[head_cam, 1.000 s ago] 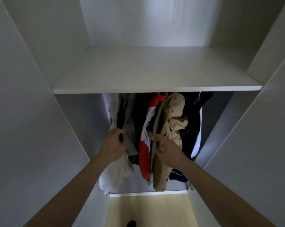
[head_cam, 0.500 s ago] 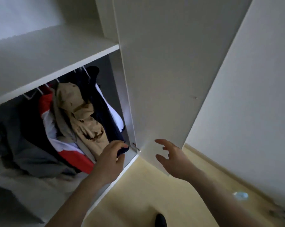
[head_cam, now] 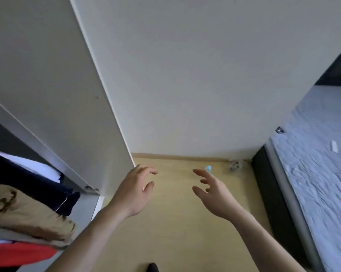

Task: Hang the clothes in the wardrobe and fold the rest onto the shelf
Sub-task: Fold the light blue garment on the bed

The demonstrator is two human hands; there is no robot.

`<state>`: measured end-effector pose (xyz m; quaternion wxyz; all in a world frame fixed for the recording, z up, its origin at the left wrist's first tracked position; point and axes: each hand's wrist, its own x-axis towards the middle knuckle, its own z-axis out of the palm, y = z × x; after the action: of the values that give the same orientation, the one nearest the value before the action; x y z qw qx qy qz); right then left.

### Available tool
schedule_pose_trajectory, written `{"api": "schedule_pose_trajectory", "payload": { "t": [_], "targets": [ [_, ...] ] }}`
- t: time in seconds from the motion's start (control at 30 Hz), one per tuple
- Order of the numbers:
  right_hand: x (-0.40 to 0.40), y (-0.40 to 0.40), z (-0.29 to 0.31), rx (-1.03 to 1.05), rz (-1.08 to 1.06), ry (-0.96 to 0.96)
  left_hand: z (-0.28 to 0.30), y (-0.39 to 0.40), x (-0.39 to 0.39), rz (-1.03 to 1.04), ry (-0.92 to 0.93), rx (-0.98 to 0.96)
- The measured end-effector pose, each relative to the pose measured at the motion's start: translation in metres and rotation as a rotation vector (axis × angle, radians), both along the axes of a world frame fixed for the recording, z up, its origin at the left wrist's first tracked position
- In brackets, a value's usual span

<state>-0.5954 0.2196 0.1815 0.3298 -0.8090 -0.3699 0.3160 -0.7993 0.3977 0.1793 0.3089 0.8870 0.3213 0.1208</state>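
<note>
Wall (head_cam: 195, 75): plain, white, evenly lit, meeting the floor at a pale wooden skirting board (head_cam: 185, 156).
Floor (head_cam: 175, 222): light yellowish wood.
Bed (head_cam: 318, 173): at the right, a wrinkled pale blue sheet over a dark frame (head_cam: 273, 193).
Far right top: a dark opening (head_cam: 340, 63), unclear.

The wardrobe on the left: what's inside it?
Inside the wardrobe hang a dark navy garment, a tan garment and a red one, packed together. Their tops and any hangers lie outside the frame. Both hands, left and right, are outside it.
</note>
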Motion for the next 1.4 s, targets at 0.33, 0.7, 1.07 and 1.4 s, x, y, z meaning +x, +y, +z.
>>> {"api": "schedule_pose_trajectory", "payload": {
  "t": [0.33,0.7,1.07,1.4],
  "targets": [
    [0.132,-0.205,-0.002,0.007,-0.209,-0.015,0.001,-0.171,0.190,-0.273,0.003,0.062],
    [0.260,-0.375,0.010,-0.013,-0.424,-0.051,0.012,-0.312,0.367,-0.545,0.049,0.084],
    [0.370,-0.505,0.003,-0.028,-0.832,-0.024,0.004,-0.410,0.576,-0.895,0.046,0.113],
    [0.419,-0.630,0.009,0.021,-1.132,-0.036,0.006,-0.540,0.712,-1.237,0.069,0.104]
  ]
}}
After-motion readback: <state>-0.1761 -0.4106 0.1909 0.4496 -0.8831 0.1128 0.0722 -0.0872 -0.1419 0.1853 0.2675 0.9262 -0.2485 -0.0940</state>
